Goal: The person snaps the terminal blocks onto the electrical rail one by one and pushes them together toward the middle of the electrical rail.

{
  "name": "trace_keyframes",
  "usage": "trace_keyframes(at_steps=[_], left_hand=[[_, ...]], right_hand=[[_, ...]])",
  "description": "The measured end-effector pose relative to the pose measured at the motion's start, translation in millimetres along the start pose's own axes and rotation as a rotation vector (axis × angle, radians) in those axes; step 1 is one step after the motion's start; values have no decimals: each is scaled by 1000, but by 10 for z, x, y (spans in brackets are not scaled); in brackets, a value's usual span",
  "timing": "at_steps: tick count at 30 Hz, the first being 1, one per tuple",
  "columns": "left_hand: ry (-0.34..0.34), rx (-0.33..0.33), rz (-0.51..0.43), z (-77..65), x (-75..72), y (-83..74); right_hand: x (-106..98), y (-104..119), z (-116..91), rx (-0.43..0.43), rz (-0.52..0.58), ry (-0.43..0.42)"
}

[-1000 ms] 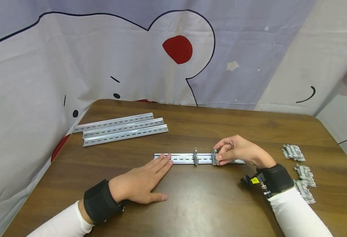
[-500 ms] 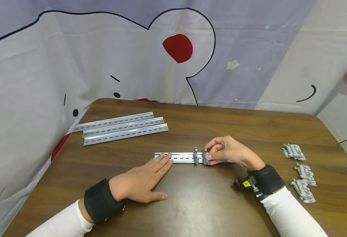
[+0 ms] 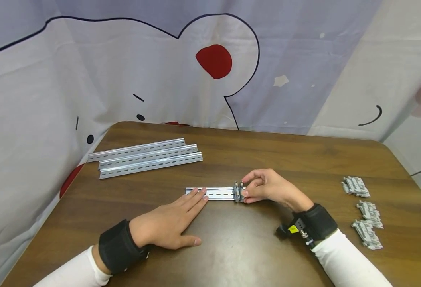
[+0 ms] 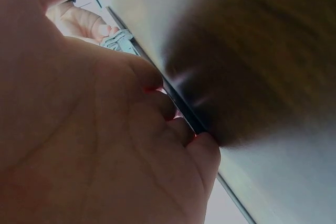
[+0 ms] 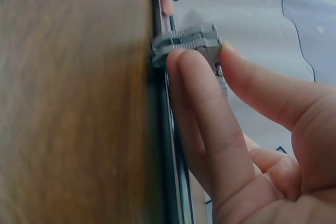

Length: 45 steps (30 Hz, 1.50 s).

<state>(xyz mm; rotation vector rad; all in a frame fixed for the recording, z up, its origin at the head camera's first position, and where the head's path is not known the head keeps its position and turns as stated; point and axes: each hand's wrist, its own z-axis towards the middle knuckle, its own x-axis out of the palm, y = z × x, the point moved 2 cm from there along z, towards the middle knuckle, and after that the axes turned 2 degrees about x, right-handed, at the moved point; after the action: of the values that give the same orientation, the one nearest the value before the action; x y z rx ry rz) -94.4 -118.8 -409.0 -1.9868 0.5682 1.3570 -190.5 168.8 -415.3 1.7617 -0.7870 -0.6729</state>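
Note:
A slotted metal DIN rail (image 3: 220, 194) lies crosswise on the wooden table. My left hand (image 3: 167, 225) rests flat on its left end with the fingers straight. Two grey terminal blocks stand side by side on the rail. With bent fingers and thumb, my right hand (image 3: 272, 189) grips the right-hand terminal block (image 3: 242, 192), which stands against or very close to the left-hand terminal block (image 3: 236, 193). In the right wrist view, fingertips (image 5: 194, 59) touch the near side of the held block. My right hand hides the rail's right part in the head view.
Several more slotted rails (image 3: 151, 164) lie at the table's back left. Small stacks of grey terminal blocks (image 3: 355, 186) sit on the right side, beyond my right arm. A printed curtain (image 3: 296, 79) hangs behind the table's far edge.
My right hand has slid its terminal block leftward along the rail, closing the gap to the other terminal block. The left hand has stayed on the rail's left end.

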Motion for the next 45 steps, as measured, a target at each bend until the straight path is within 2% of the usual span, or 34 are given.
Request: trace_keyframes(at_steps=[15,22,25,30,36,40,45], left_hand=[[-20,3,-12,-47,26,3],[-13,7,-3,-24,8,8],[-11,1,-8,-31,1,10],[-14,5,-10,-30,11,8],[-18,15,-5,-12,13,2],[-20,20,-6,-7,4,-3],[-20,17,-7,-6,5,-5]], right_hand=[[95,-51,58,0,47,-4],[85,33,-13,2,-27,6],[40,117,-64,5,-99,6],[-158,263,-212,-32,-278,-55],[-522,381,-447,-58,-374,-201],[-789,433,-632,-29,-461,-328],[-1058,487,-855,22,-586,-441]])
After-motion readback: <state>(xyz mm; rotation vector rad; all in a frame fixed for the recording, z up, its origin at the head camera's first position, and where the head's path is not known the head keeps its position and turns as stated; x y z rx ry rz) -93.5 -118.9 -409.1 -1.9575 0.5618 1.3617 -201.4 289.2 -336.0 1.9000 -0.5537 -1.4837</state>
